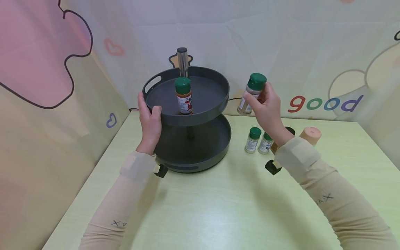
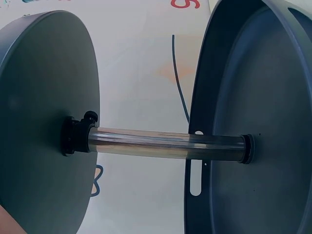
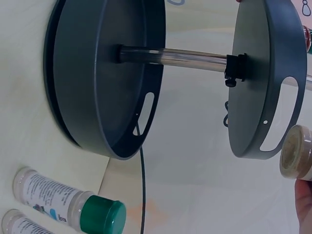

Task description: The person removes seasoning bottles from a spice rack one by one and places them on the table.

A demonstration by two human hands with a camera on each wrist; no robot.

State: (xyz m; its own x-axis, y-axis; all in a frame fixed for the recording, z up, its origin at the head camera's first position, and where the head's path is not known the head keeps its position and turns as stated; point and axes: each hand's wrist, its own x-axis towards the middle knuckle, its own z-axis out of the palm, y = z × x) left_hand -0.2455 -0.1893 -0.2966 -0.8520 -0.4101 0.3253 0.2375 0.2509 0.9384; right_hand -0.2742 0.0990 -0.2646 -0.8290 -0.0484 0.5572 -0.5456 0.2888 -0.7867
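Note:
My right hand [image 1: 268, 107] pinches a green-capped spice jar [image 1: 250, 93] in the air, right of the rack's upper tier; in the right wrist view the jar's base [image 3: 295, 152] shows at the right edge. At the left, my left hand [image 1: 150, 123] rests on the rim of the dark grey upper tray [image 1: 212, 109], fingers along its outside and thumb toward the front. Inside that tray stands another green-capped spice jar [image 1: 184, 99] with a red-and-white label. Below is the lower tray [image 1: 215, 156], joined by a metal post [image 2: 165, 144].
On the table [image 1: 200, 208], right of the rack, stand two green-capped jars, one nearer the rack [image 1: 252, 140] and one beside it [image 1: 265, 144]. A dark-capped jar [image 1: 290, 131] and a peach-lidded container [image 1: 310, 134] are partly behind my right forearm. A black cable [image 3: 142, 190] runs behind the rack.

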